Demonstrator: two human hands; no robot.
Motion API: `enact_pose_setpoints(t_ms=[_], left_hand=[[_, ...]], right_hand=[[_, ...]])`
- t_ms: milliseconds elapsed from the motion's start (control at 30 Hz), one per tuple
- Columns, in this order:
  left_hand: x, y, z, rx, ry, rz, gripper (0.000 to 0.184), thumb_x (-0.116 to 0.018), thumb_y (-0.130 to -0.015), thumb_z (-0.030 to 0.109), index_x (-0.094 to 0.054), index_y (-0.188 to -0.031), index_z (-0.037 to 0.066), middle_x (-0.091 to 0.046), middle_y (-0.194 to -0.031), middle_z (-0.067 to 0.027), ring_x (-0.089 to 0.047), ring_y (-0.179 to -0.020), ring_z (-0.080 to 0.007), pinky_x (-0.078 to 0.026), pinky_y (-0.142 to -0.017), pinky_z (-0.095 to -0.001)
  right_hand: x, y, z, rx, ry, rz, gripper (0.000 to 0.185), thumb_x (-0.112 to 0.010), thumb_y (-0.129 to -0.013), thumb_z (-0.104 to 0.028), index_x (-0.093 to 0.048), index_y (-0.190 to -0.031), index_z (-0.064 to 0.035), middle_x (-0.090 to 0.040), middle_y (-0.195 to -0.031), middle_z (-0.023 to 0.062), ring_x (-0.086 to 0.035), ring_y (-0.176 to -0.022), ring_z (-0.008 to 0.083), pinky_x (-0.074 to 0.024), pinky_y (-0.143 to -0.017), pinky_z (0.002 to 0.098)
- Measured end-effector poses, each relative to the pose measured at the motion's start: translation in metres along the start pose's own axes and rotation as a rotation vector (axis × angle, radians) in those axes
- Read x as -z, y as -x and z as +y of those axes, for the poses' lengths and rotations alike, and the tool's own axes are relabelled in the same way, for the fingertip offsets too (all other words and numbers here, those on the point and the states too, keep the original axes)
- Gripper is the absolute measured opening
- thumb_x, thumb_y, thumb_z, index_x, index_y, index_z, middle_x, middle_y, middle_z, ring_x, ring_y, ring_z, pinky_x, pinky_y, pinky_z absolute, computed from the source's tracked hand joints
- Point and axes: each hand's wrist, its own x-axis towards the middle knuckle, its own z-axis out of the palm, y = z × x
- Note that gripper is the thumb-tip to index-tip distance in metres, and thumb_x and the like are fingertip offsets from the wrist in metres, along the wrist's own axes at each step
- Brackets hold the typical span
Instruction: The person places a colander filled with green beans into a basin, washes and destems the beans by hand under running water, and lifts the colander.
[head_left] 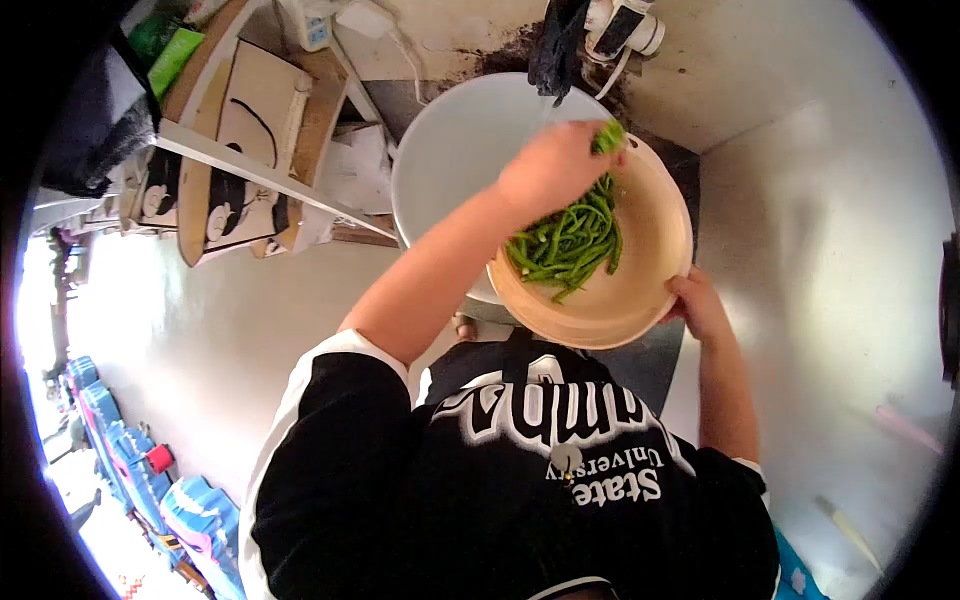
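Observation:
A cream plastic basin (655, 225) tilts over a large white tub (440, 160). Green beans (570, 245) lie heaped along the basin's left side. My left hand (560, 165) is above the far part of the basin, its fingers closed round a bunch of green beans whose ends stick out past the fingers. With my right hand (697, 303) I grip the basin's rim at the near right; the fingers beneath are partly hidden. The left forearm hides part of the tub.
A tap fitting (625, 30) with a black bag or cloth (558, 50) hangs on the wall above the tub. To the left stands a shelf (270, 185) with boards and a bright green packet (175, 62). Blue covered chairs (205, 520) line the lower left. A plain wall is on the right.

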Motion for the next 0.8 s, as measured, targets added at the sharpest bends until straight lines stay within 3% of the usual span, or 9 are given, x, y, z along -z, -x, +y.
enact_pose_setpoints(t_ms=[100, 167, 233, 333, 433, 567, 667, 767, 800], left_hand=[[0.06, 0.013, 0.026, 0.27, 0.133, 0.02, 0.032, -0.051, -0.087, 0.035, -0.061, -0.082, 0.004, -0.057, -0.065, -0.0052, -0.053, -0.063, -0.0181, -0.043, -0.061, -0.0323], [0.078, 0.019, -0.038, 0.144, 0.072, 0.229, 0.036, -0.051, -0.087, 0.038, -0.057, -0.073, 0.005, -0.05, -0.058, -0.0001, -0.045, -0.055, -0.0134, -0.038, -0.052, -0.028], [0.099, 0.037, -0.069, 0.432, 0.102, 0.168, 0.041, -0.052, -0.087, 0.041, -0.051, -0.064, 0.008, -0.042, -0.054, 0.003, -0.036, -0.049, -0.0085, -0.03, -0.046, -0.0242], [0.091, 0.068, -0.098, 0.637, 0.218, 0.056, 0.042, -0.052, -0.087, 0.043, -0.048, -0.061, 0.009, -0.037, -0.053, 0.0043, -0.029, -0.047, -0.0056, -0.023, -0.044, -0.0227], [0.086, 0.088, -0.098, 0.679, 0.201, 0.055, 0.051, -0.055, -0.081, 0.052, -0.048, -0.058, 0.007, -0.04, -0.051, 0.0008, -0.035, -0.046, -0.0094, -0.029, -0.045, -0.0252], [0.076, 0.1, -0.097, 0.627, -0.075, 0.087, 0.053, -0.056, -0.079, 0.054, -0.057, -0.069, 0.001, -0.052, -0.056, -0.0051, -0.047, -0.052, -0.0158, -0.039, -0.051, -0.0307], [0.072, 0.101, -0.086, 0.63, -0.103, 0.245, 0.049, -0.057, -0.081, 0.048, -0.06, -0.077, -0.001, -0.059, -0.063, -0.0092, -0.055, -0.062, -0.0183, -0.043, -0.059, -0.0327], [0.049, 0.097, -0.086, 0.559, 0.134, 0.554, 0.045, -0.057, -0.083, 0.045, -0.056, -0.068, 0.002, -0.047, -0.054, -0.0004, -0.042, -0.052, -0.0106, -0.035, -0.049, -0.0281], [0.038, 0.093, -0.082, 0.5, 0.15, 0.606, 0.039, -0.055, -0.086, 0.038, -0.057, -0.07, 0.002, -0.049, -0.057, -0.0007, -0.042, -0.055, -0.0087, -0.035, -0.051, -0.0267]], right_hand=[[-0.016, -0.02, 0.045, 0.009, -0.177, -0.088, 0.036, -0.051, -0.073, -0.014, -0.051, -0.102, 0.0084, -0.061, -0.075, 0.0153, -0.062, -0.054, 0.021, -0.0532, -0.046, 0.0285], [-0.025, -0.024, 0.044, 0.033, -0.23, -0.091, 0.036, -0.05, -0.072, -0.013, -0.051, -0.102, 0.0074, -0.061, -0.075, 0.0143, -0.062, -0.054, 0.0203, -0.0528, -0.045, 0.0283], [-0.035, -0.022, 0.035, 0.008, -0.28, -0.097, 0.036, -0.05, -0.072, -0.013, -0.051, -0.102, 0.0069, -0.061, -0.075, 0.0138, -0.062, -0.054, 0.0197, -0.0521, -0.043, 0.0273], [-0.031, -0.035, 0.019, 0.05, -0.099, -0.192, 0.033, -0.05, -0.072, -0.015, -0.053, -0.098, 0.0042, -0.061, -0.073, 0.011, -0.06, -0.051, 0.0171, -0.0493, -0.041, 0.025], [-0.032, -0.04, 0.01, 0.059, -0.008, -0.195, 0.033, -0.048, -0.073, -0.014, -0.052, -0.099, 0.0056, -0.061, -0.074, 0.0131, -0.061, -0.052, 0.0194, -0.0497, -0.041, 0.0263], [-0.032, -0.038, 0.0, 0.042, 0.066, -0.211, 0.033, -0.047, -0.074, -0.013, -0.052, -0.101, 0.0049, -0.061, -0.074, 0.0131, -0.061, -0.052, 0.0195, -0.05, -0.041, 0.0262], [-0.036, -0.034, -0.007, 0.061, 0.099, -0.187, 0.033, -0.046, -0.074, -0.011, -0.051, -0.104, 0.0039, -0.061, -0.076, 0.0134, -0.061, -0.054, 0.0191, -0.0506, -0.042, 0.0265], [-0.039, -0.027, -0.018, 0.115, 0.169, -0.099, 0.034, -0.044, -0.076, -0.009, -0.05, -0.107, 0.0034, -0.061, -0.079, 0.0136, -0.061, -0.056, 0.0183, -0.0511, -0.044, 0.0264], [-0.041, -0.026, -0.022, 0.135, 0.205, -0.064, 0.034, -0.044, -0.076, -0.009, -0.049, -0.107, 0.0034, -0.061, -0.08, 0.0136, -0.062, -0.057, 0.018, -0.0511, -0.045, 0.0262]])
